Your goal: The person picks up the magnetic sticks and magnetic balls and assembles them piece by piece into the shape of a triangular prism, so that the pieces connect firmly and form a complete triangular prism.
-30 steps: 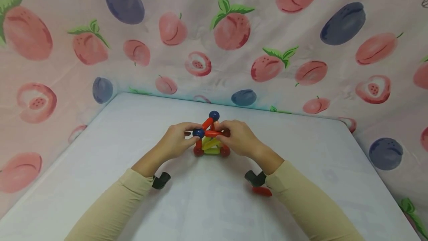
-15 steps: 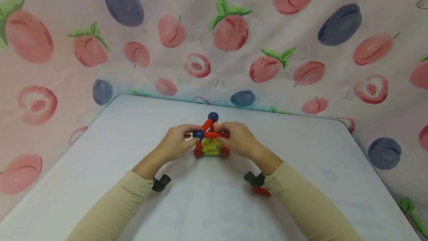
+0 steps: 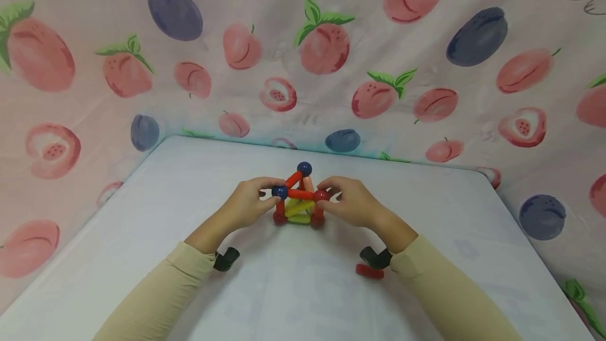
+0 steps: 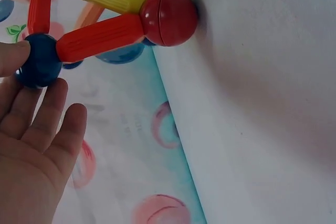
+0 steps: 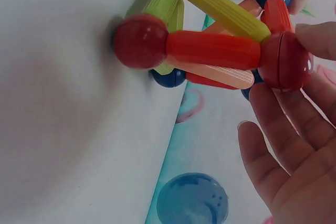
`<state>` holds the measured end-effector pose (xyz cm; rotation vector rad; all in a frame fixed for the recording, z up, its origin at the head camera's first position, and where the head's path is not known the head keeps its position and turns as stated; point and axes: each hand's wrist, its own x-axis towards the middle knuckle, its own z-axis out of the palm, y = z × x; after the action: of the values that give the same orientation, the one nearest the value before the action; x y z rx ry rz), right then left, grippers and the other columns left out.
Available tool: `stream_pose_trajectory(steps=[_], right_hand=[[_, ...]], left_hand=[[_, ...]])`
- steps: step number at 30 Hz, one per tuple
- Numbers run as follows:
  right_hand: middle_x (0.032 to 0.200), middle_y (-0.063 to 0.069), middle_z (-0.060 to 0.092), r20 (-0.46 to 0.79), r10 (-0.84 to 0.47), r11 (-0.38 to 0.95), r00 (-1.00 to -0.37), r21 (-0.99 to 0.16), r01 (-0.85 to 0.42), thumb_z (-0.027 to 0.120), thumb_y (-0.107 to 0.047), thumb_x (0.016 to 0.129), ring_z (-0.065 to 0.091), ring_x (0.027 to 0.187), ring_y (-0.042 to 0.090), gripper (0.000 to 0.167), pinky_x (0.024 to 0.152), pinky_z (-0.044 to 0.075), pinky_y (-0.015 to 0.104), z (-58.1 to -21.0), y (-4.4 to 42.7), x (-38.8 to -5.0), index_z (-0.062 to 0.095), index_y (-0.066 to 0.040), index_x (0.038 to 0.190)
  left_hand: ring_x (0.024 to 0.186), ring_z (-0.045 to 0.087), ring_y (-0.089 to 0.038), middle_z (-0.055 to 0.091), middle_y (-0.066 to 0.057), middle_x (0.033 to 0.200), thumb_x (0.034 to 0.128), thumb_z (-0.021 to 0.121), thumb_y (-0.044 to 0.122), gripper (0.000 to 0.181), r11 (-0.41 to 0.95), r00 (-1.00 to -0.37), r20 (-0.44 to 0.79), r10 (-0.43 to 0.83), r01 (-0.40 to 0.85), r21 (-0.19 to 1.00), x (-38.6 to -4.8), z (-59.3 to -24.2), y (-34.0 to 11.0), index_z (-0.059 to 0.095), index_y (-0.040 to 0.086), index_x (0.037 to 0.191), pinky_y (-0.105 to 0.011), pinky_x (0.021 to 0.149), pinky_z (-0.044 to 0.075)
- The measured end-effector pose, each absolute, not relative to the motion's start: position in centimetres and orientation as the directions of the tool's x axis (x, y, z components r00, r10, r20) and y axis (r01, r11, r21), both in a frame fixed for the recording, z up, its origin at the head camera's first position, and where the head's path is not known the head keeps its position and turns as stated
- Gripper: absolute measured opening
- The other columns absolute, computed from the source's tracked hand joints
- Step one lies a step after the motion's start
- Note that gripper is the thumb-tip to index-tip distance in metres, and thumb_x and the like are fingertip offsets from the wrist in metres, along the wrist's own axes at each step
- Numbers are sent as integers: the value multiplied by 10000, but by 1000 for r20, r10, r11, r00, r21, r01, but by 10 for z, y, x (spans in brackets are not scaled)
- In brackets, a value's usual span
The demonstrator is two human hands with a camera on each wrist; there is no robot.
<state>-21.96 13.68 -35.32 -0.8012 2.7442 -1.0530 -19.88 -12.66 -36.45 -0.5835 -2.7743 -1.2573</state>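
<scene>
A frame of magnetic rods and balls stands on the table, with red balls at its lower front corners and blue and red balls above. My left hand (image 3: 248,201) pinches the upper left blue ball (image 4: 39,60) between thumb and fingers. At the upper right corner, my right hand (image 3: 354,201) holds a red ball (image 5: 285,60), thumb on one side and fingers on the other. A red rod (image 3: 301,194) joins these two balls. A yellow rod (image 5: 226,9) slants across the front face. Another blue ball (image 3: 304,169) tops the back; an orange rod (image 5: 220,74) sits behind.
A loose red rod (image 3: 370,271) lies on the white table (image 3: 293,299) beneath the right wrist. Dark wrist camera mounts (image 3: 227,259) hang under both forearms. A fruit-printed cloth (image 3: 265,36) rises behind the table and along its sides.
My right hand has shifted slightly right and its fingers have loosened around the corner, so the upper right red ball now shows. The left hand keeps its pinch. The view has tilted slightly.
</scene>
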Motion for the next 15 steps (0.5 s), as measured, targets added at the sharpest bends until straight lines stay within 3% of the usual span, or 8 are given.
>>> stream_pose_trajectory(steps=[6, 15], right_hand=[[1100, -37, 685, 133, -548, 567, -826, -667, -484, 719, -191, 910, 624, 1021, 178, 330, 899, 532, 463, -356, 139, -209, 683, -80, 1219], [1086, -66, 686, 145, -584, 534, -799, -673, -512, 714, -231, 923, 618, 1026, 192, 333, 879, 534, 466, -358, 135, -198, 694, -116, 1234]], left_hand=[[1218, 587, -295, 651, -116, 1295, 948, 686, 58, 364, 602, -923, 235, 304, 377, 703, -204, -370, -130, 648, 21, 1308, -454, 975, 502], [1133, 636, -314, 669, -154, 1235, 941, 693, 51, 355, 621, -941, 255, 222, 338, 707, -210, -371, -129, 647, -1, 1289, -453, 937, 525]])
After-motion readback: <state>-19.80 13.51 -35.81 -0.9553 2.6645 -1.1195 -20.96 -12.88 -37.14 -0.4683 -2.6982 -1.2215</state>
